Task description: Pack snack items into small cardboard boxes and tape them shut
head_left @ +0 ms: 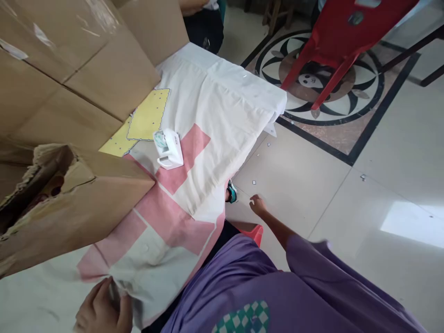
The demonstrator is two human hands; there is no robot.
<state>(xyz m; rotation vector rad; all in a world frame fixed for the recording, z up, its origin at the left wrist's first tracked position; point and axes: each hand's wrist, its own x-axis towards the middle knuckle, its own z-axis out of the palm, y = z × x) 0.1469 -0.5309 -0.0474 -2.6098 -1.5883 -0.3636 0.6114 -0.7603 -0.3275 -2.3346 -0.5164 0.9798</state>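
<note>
My left hand (104,307) is at the lower left, its fingers curled on the tablecloth (180,259), where a fold of the cloth bunches between thumb and fingers. Past the table's edge, my right hand (257,204) hangs low above the tiled floor, fingers loosely bent and apart, with nothing visible in them. A small paper scrap (254,182) lies on the floor just beyond it. On the cloth stands a white tape dispenser (171,149) with a roll in it. Behind that, yellow scallop-edged paper sheets (149,115) overlap, partly against the cardboard.
A torn-open cardboard box (104,203) and larger cardboard boxes (114,69) fill the left side. A red plastic chair (347,37) stands at the upper right. More scraps (363,177) dot the floor. Another person (204,23) is partly visible behind the table.
</note>
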